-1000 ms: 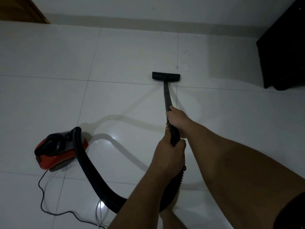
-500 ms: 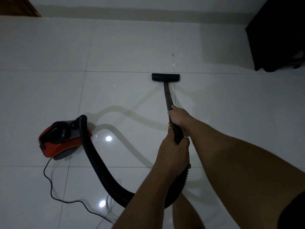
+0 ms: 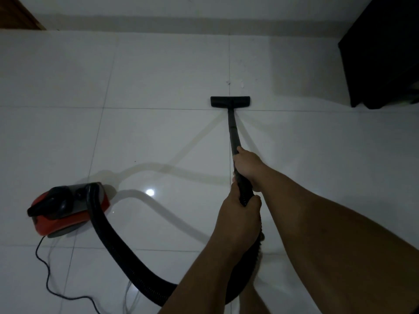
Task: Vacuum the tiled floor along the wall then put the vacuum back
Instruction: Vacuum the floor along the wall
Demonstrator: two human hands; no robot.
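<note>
Both hands wrapped around the black vacuum wand point(image 3: 233, 132). Right hand point(image 3: 247, 165) takes the forward position on the wand, fingers curled fully round it. Left hand point(image 3: 238, 219) sits just behind and below it, closed on the ribbed cuff where the hose point(image 3: 108, 236) joins the wand. The two hands nearly touch.

Wand runs straight forward from the grip, away from the person, down to the flat black floor nozzle point(image 3: 230, 102). Nozzle lies flat on the white tiled floor point(image 3: 158, 75), just beyond a crosswise grout line and straddling a lengthwise one, well short of the wall point(image 3: 181, 10) at the far edge of the floor. A few small specks of debris point(image 3: 234, 83) lie on the tile just ahead of the nozzle.

Hose loops from under the left forearm, back and leftward, to the red and black canister vacuum point(image 3: 68, 209) standing on the floor toward its left edge. Thin black power cord point(image 3: 48, 284) trails from the canister toward the near edge. Dark cabinet point(image 3: 383, 53) stands at the far right corner.
</note>
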